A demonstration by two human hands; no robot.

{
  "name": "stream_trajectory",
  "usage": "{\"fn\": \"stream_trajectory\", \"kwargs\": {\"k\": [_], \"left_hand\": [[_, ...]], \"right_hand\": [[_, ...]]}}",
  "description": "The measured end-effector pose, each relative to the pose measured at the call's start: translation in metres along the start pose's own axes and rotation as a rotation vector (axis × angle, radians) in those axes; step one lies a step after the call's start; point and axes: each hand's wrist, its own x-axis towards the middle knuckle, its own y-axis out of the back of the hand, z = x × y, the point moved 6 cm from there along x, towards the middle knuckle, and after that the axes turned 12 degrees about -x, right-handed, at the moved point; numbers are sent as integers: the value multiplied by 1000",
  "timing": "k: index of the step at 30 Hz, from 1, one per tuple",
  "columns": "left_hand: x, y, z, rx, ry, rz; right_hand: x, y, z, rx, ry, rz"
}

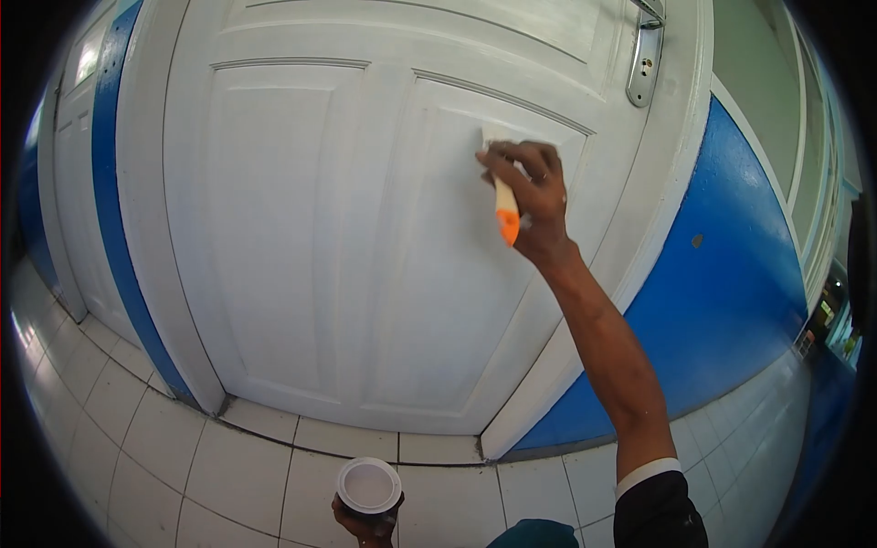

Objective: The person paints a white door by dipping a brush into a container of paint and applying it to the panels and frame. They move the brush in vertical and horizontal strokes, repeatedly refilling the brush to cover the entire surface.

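Note:
My right hand (pixel 537 187) is closed around a paintbrush (pixel 505 205) with a pale handle and an orange end. Its white bristles point up against the upper part of the right lower panel of a white door (pixel 365 228). Low in the view, my left hand (pixel 352 522) grips a small round tub of white paint (pixel 369 484) from below and the side. The tub is held upright above the floor, and its top is uncovered.
A metal door handle plate (pixel 646 59) with a keyhole sits at the upper right. White frame posts and blue wall panels (pixel 694 292) flank the door. Pale floor tiles (pixel 237 475) run along its foot. Another white door (pixel 87 201) stands at the far left.

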Motion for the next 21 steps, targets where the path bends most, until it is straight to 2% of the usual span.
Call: {"fn": "stream_trajectory", "kwargs": {"k": [3,7,11,15,18,21], "left_hand": [[-7,-5,-1,46,-47,105],[-10,-3,3,58,-15,17],[-9,7,11,106,-50,-23],[-9,10,10,6,-19,-26],[-9,11,7,99,-31,-14],[-9,11,2,70,8,-24]], "right_hand": [[-84,-17,-38,-79,52,-195],[-200,-28,-95,-126,67,-338],[-257,-26,-134,-29,6,-451],[-228,-10,-131,292,-137,-531],[-169,-8,-88,329,-272,-418],[-111,-8,-25,307,-313,-167]]}}
